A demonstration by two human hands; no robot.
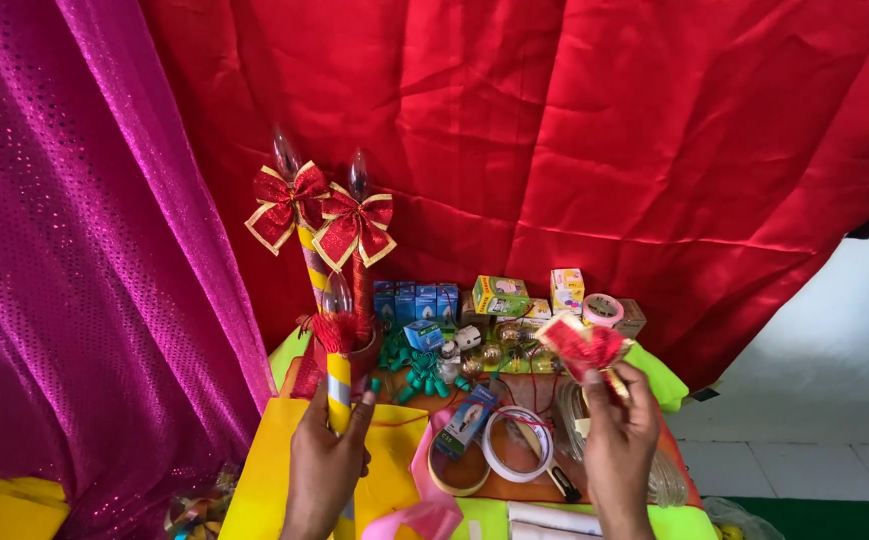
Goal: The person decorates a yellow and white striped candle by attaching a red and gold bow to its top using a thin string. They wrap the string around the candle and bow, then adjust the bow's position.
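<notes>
the left hand (pixel 327 455) is closed around a yellow and silver striped candle stick (pixel 339 392), fingers wrapped about its lower shaft and holding it upright; a clear flame-shaped bulb (pixel 336 292) tops it, with red fringe just below the bulb. the right hand (pixel 619 440) is raised over the bench (pixel 475 475), its fingers pinched shut on a red and gold ribbon bow (pixel 583 345) held just above the fingertips, well apart from the stick. behind the left hand stand two more striped candle sticks, each wearing a red bow with gold edging (pixel 355 226) under its bulb. on the bench between the hands lie a blue bulb box (pixel 469 420), rolls of tape (pixel 517 445) and a black-handled tool near the right wrist. farther back sit small blue boxes (pixel 417 299), a green box (pixel 501 295), loose round bulbs (pixel 495 352) and teal lamp holders (pixel 417 378). a red cloth (pixel 575 130) hangs behind everything, with a sparkly pink curtain (pixel 75 260) on the left side.
</notes>
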